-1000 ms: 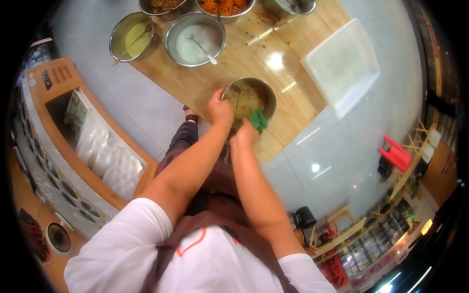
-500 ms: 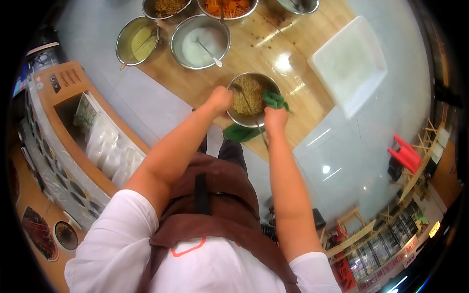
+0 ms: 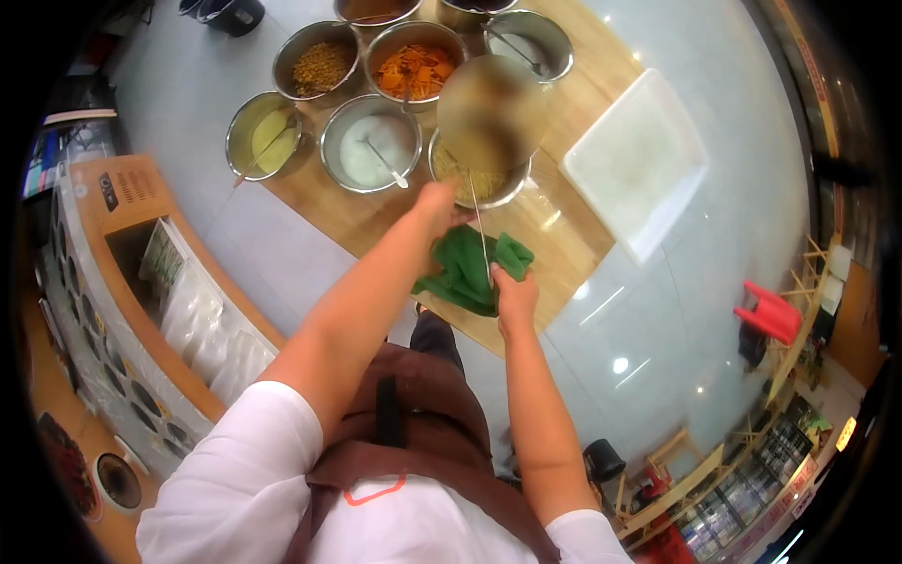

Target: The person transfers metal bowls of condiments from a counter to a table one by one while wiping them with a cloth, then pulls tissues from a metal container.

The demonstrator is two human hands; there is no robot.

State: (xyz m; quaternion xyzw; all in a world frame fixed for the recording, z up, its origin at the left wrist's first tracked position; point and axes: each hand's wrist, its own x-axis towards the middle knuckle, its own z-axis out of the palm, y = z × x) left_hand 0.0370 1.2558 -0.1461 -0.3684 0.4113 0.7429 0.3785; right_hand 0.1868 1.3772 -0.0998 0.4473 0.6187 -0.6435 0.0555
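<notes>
A metal bowl [image 3: 512,195] with yellowish grainy food [image 3: 456,174] stands at the wooden board's near side; a blurred patch covers its upper part. My left hand [image 3: 440,207] is closed at the bowl's lower left rim, its fingertips partly hidden against the side. Below the bowl, my right hand [image 3: 514,293] is closed on a bunched green cloth [image 3: 462,263], which hangs to the left. A thin long handle [image 3: 482,230] runs from the bowl down to my right hand; whether the fingers also grip it, I cannot tell.
Metal bowls of white liquid [image 3: 366,155], yellow liquid [image 3: 272,141], orange pieces [image 3: 413,70] and brown bits [image 3: 324,68] stand beyond on the wooden board [image 3: 554,268]. A white tray [image 3: 639,164] lies right. An orange-brown cabinet [image 3: 122,193] is at left, a red chair [image 3: 770,312] far right.
My right hand has moved from the bowl's right rim down toward me, bringing the green cloth along. My left hand has shifted to the lower left rim. The view has tilted, showing more bowls.
</notes>
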